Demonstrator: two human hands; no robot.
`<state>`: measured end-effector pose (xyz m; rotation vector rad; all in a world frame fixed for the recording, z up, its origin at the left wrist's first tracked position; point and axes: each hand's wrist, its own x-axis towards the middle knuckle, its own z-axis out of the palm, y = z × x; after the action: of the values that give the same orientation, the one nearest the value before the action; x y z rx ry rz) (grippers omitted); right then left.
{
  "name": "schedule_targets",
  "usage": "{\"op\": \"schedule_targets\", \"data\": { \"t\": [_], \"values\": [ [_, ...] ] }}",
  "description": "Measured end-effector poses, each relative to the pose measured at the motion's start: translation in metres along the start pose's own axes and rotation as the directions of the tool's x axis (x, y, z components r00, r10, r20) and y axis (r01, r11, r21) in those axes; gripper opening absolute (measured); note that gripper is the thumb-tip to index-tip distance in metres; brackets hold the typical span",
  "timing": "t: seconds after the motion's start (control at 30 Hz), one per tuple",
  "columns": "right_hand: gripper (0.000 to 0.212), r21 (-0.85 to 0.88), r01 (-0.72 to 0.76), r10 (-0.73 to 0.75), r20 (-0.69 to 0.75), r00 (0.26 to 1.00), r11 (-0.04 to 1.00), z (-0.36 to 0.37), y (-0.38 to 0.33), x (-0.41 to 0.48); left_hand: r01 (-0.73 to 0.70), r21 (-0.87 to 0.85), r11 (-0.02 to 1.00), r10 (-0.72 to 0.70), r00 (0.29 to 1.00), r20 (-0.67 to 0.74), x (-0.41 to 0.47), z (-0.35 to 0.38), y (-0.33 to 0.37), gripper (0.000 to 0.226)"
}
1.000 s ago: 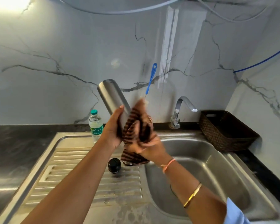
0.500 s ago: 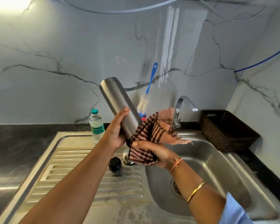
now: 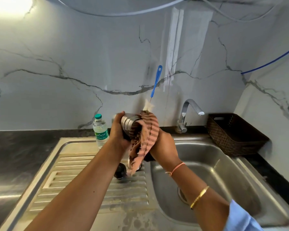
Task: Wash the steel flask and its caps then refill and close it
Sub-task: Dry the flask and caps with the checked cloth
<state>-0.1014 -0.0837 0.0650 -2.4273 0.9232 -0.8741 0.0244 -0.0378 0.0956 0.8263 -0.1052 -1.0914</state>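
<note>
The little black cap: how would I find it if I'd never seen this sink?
Start at the steel draining board left of the sink basin. Near its right edge, just under the hanging end of the striped cloth, sits the black cap. It is the only small, dark, round thing resting on the ribbed metal.

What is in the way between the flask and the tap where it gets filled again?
Only the striped cloth. The left hand holds the steel flask above the drainboard, and the right hand presses the cloth over its end on the side toward the tap. Past the cloth, the way to the spout looks open.
</note>
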Motion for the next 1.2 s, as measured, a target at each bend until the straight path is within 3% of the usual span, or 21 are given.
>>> {"op": "schedule_targets", "data": {
  "t": [0.03,0.1,0.2,0.27,0.43,0.53,0.57,0.63,0.7,0.8,0.87,0.9,0.97,1.07,1.13,1.2],
  "values": [
    [0.008,0.127,-0.033,0.027,0.049,0.998,0.991,-0.004,-0.001,0.000,0.028,-0.036,0.999,-0.027,1.000,0.012,-0.005,0.000,0.000,0.041],
    [0.018,0.378,-0.104,0.058,0.131,0.990,0.920,-0.002,0.003,-0.003,0.053,-0.084,0.995,-0.050,0.998,0.039,-0.001,0.001,0.001,0.048],
    [0.014,0.614,-0.236,0.147,0.192,0.970,0.753,0.001,0.014,-0.003,0.101,-0.140,0.985,-0.097,0.995,0.039,0.000,0.005,0.004,0.048],
    [0.013,0.671,-0.324,0.225,0.234,0.946,0.666,-0.008,0.017,0.000,0.090,-0.181,0.979,-0.087,0.996,0.027,-0.003,0.007,0.004,0.043],
    [0.035,0.570,-0.541,0.362,0.404,0.840,0.619,-0.038,0.028,0.008,0.090,-0.242,0.966,-0.101,0.994,-0.036,0.006,0.002,0.007,0.044],
    [0.003,0.468,-0.476,0.327,0.365,0.871,0.745,-0.050,0.031,0.010,0.087,-0.243,0.966,-0.104,0.993,-0.059,0.010,0.002,0.005,0.045],
    [0.003,0.396,-0.426,0.308,0.328,0.893,0.813,-0.054,0.031,0.011,0.087,-0.229,0.970,-0.104,0.993,-0.064,0.010,0.003,0.004,0.045],
    [0.031,0.157,-0.328,0.264,0.326,0.908,0.932,-0.059,0.035,0.015,0.086,-0.200,0.976,-0.105,0.991,-0.088,0.009,0.004,0.003,0.044],
    [0.060,0.023,-0.291,0.270,0.303,0.914,0.957,-0.063,0.034,0.020,0.096,-0.203,0.974,-0.116,0.989,-0.090,0.010,0.005,0.003,0.047],
    [0.045,0.241,-0.237,0.206,0.146,0.968,0.941,-0.067,0.017,0.020,0.091,-0.230,0.969,-0.117,0.988,-0.103,0.012,0.007,0.000,0.054],
    [0.030,0.401,-0.142,0.171,-0.038,0.985,0.905,-0.064,-0.003,0.014,0.102,-0.240,0.965,-0.129,0.987,-0.099,0.013,0.008,-0.004,0.056],
    [0.027,0.399,-0.074,0.142,-0.143,0.980,0.914,-0.060,-0.012,0.010,0.119,-0.249,0.961,-0.143,0.987,-0.079,0.014,0.009,-0.005,0.058],
    [0.036,0.185,0.041,0.008,-0.254,0.967,0.982,-0.048,-0.025,0.001,0.143,-0.246,0.959,-0.152,0.988,-0.017,0.013,0.011,-0.008,0.060],
    [0.065,-0.197,0.063,-0.095,-0.153,0.984,0.978,-0.028,-0.033,-0.008,0.099,-0.142,0.985,-0.089,0.993,0.076,0.010,0.014,-0.011,0.057],
    [0.067,-0.219,0.006,-0.041,-0.160,0.986,0.976,-0.019,-0.030,-0.006,0.055,-0.107,0.993,-0.044,0.994,0.100,0.008,0.016,-0.013,0.058],
    [0.058,0.011,-0.095,0.095,-0.182,0.979,0.995,-0.017,-0.020,0.003,-0.003,-0.105,0.994,0.006,1.000,0.022,0.009,0.015,-0.013,0.061]
  ]
}}
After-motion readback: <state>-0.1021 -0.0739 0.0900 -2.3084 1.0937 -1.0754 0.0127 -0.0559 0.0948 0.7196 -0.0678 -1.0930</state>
